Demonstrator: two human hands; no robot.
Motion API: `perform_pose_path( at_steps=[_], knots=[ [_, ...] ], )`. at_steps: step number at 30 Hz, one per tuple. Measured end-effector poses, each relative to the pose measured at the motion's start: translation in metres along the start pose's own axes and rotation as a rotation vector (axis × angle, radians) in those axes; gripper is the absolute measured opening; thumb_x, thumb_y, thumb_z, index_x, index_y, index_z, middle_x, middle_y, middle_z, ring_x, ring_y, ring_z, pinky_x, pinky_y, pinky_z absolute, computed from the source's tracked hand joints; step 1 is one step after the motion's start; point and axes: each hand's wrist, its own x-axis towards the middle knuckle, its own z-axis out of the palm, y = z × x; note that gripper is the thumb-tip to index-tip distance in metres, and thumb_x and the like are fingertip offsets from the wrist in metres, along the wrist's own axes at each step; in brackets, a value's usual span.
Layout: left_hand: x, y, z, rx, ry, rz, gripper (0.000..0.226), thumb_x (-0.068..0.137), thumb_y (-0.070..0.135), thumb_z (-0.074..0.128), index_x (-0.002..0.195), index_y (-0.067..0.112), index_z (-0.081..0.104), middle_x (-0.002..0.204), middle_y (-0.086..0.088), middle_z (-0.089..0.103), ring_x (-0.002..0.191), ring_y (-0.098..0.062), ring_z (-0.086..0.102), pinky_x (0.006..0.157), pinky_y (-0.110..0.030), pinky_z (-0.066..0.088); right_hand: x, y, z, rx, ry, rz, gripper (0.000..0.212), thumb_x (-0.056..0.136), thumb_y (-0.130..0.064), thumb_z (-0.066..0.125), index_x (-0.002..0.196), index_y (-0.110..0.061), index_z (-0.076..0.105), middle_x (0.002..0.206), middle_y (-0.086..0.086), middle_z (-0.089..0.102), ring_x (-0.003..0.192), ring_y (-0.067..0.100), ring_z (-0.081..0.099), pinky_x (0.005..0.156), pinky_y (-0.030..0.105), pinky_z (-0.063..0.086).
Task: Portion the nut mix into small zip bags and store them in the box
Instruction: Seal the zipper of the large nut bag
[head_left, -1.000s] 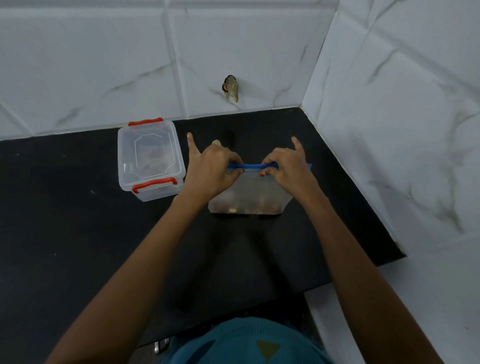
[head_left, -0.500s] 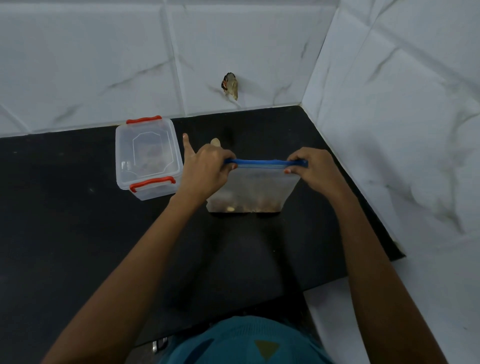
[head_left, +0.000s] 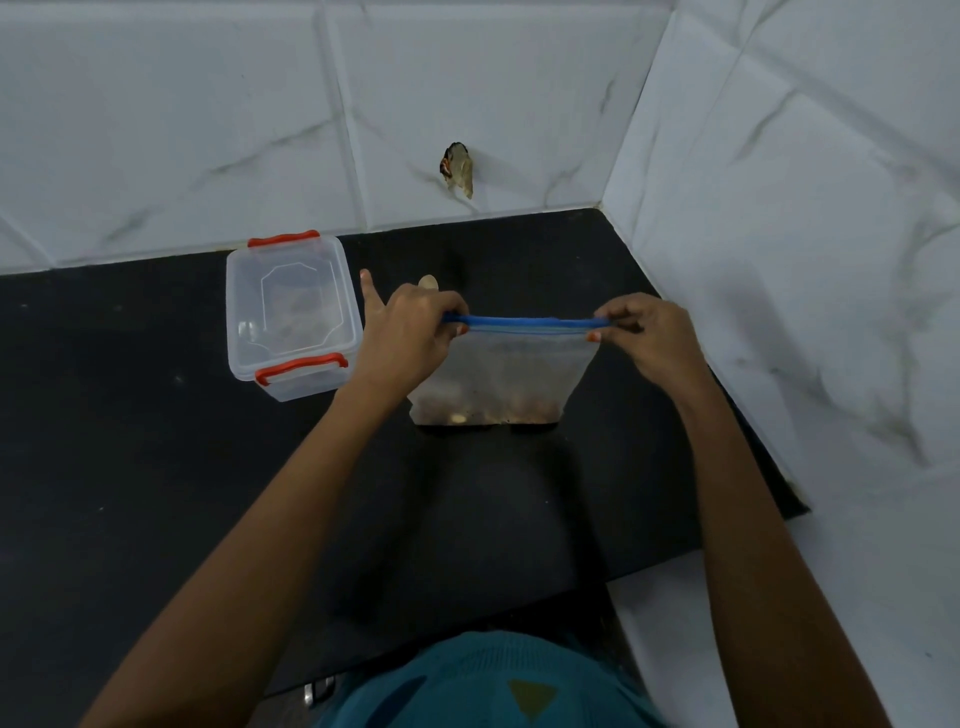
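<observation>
teal garment (head_left: 483, 686): showing at 6 o'clock, nearest the camera.
left forearm (head_left: 270, 519): reaching in from 7 o'clock toward the centre.
right forearm (head_left: 753, 519): reaching in from 5 o'clock toward the centre.
countertop (head_left: 130, 467): black, lying under everything, meeting the walls at 12 and 3 o'clock.
zip bag (head_left: 514, 369): standing upright at the centre, bottom edge resting on the countertop, top being stretched straight between both hands.
nut mix (head_left: 498, 413): lying as a low layer in the bottom of the zip bag.
blue zip strip (head_left: 524, 323): running level along the bag's top; sealed or not, cannot tell.
left hand (head_left: 405, 343): pinching the strip's 9 o'clock end between thumb and curled fingers, one finger sticking out straight toward 11 o'clock.
right hand (head_left: 649, 343): pinching the strip's 3 o'clock end between thumb and fingertips, fingers curling in.
pale rounded thing (head_left: 428, 282): peeking out just behind the left hand; too hidden to identify.
box (head_left: 293, 317): sitting at 10 o'clock of the bag, just beside the left hand, clear, lid on, red clips (head_left: 301, 366) at both ends, something brownish showing dimly inside.
wall tiles (head_left: 208, 130): white, marbled, forming a corner at 1 o'clock.
brown patch (head_left: 458, 170): sitting on the wall at 12 o'clock; too small to identify.
</observation>
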Motion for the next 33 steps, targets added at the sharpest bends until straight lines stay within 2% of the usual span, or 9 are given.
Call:
perform_pose_path(
  at_steps=[4, 8, 11, 14, 18, 24, 26, 29, 33],
  knots=[
    [0.000, 0.002, 0.000, -0.024, -0.015, 0.000, 0.023, 0.092, 0.023, 0.053, 0.113, 0.019, 0.060, 0.115, -0.005, 0.061, 0.122, -0.019, 0.045, 0.113, -0.054, -0.004, 0.000, -0.001, 0.002, -0.091, 0.002, 0.041, 0.024, 0.084, -0.007, 0.063, 0.108, -0.002, 0.061, 0.096, 0.003, 0.058, 0.087, 0.007, 0.053, 0.062, 0.004, 0.038],
    [0.000, 0.005, -0.001, -0.050, -0.023, 0.006, 0.021, 0.093, 0.022, 0.052, 0.112, 0.017, 0.059, 0.114, -0.004, 0.061, 0.121, -0.018, 0.046, 0.112, -0.054, -0.005, -0.001, -0.001, 0.005, -0.099, -0.002, 0.067, 0.024, 0.086, -0.007, 0.061, 0.109, -0.004, 0.059, 0.099, 0.003, 0.056, 0.090, 0.008, 0.052, 0.074, 0.014, 0.041],
    [0.000, 0.005, 0.000, -0.045, -0.044, 0.015, 0.024, 0.091, 0.025, 0.052, 0.114, 0.018, 0.055, 0.115, -0.003, 0.059, 0.122, -0.018, 0.045, 0.112, -0.056, -0.006, -0.003, -0.001, 0.001, 0.038, -0.079, 0.083, 0.021, 0.086, -0.003, 0.059, 0.102, -0.014, 0.055, 0.103, -0.001, 0.057, 0.095, 0.009, 0.054, 0.072, 0.013, 0.043],
    [0.002, 0.005, 0.000, -0.029, -0.066, 0.025, 0.027, 0.090, 0.033, 0.054, 0.115, 0.022, 0.054, 0.114, -0.001, 0.059, 0.121, -0.017, 0.045, 0.112, -0.058, -0.004, -0.005, -0.005, -0.003, 0.216, -0.131, 0.066, 0.032, 0.084, -0.001, 0.061, 0.104, -0.023, 0.049, 0.100, -0.007, 0.059, 0.094, 0.006, 0.058, 0.075, 0.017, 0.047],
    [0.003, 0.004, -0.004, -0.023, -0.131, 0.038, 0.022, 0.090, 0.034, 0.054, 0.105, 0.020, 0.063, 0.112, 0.000, 0.060, 0.121, -0.017, 0.044, 0.111, -0.061, -0.003, -0.007, -0.005, 0.001, 0.178, -0.181, 0.040, 0.021, 0.082, -0.008, 0.066, 0.088, -0.026, 0.058, 0.082, -0.009, 0.063, 0.077, 0.000, 0.058, 0.068, 0.016, 0.041],
    [0.006, 0.001, -0.008, -0.138, -0.336, 0.055, 0.015, 0.090, 0.033, 0.054, 0.079, 0.024, 0.060, 0.119, 0.001, 0.055, 0.127, -0.021, 0.036, 0.108, -0.066, -0.007, -0.014, -0.008, 0.005, 0.177, -0.249, 0.130, 0.021, 0.082, -0.001, 0.060, 0.078, -0.022, 0.060, 0.089, -0.002, 0.060, 0.084, 0.007, 0.055, 0.069, 0.019, 0.040],
    [0.007, 0.002, -0.008, -0.187, -0.401, 0.038, 0.023, 0.091, 0.031, 0.053, 0.069, 0.028, 0.054, 0.117, -0.001, 0.055, 0.126, -0.023, 0.035, 0.108, -0.064, -0.008, -0.017, -0.011, 0.006, 0.015, -0.295, 0.082, 0.017, 0.084, -0.005, 0.058, 0.079, -0.021, 0.062, 0.099, 0.001, 0.058, 0.088, 0.009, 0.054, 0.071, 0.019, 0.040],
    [0.009, 0.001, -0.007, -0.214, -0.481, 0.019, 0.023, 0.092, 0.032, 0.051, 0.069, 0.032, 0.052, 0.117, -0.004, 0.055, 0.125, -0.025, 0.036, 0.109, -0.064, -0.007, -0.022, -0.017, 0.014, -0.201, -0.253, -0.086, 0.009, 0.084, -0.016, 0.063, 0.090, -0.021, 0.066, 0.105, -0.005, 0.053, 0.104, 0.013, 0.052, 0.091, 0.030, 0.041],
    [0.013, -0.004, -0.007, -0.223, -0.617, -0.004, 0.013, 0.093, 0.034, 0.048, 0.083, 0.030, 0.056, 0.120, -0.005, 0.053, 0.120, -0.023, 0.040, 0.112, -0.058, 0.009, -0.033, -0.028, 0.033, -0.284, -0.310, -0.297, 0.031, 0.080, -0.020, 0.069, 0.110, -0.016, 0.064, 0.109, -0.003, 0.058, 0.103, 0.011, 0.052, 0.097, 0.036, 0.041]
  ],
)
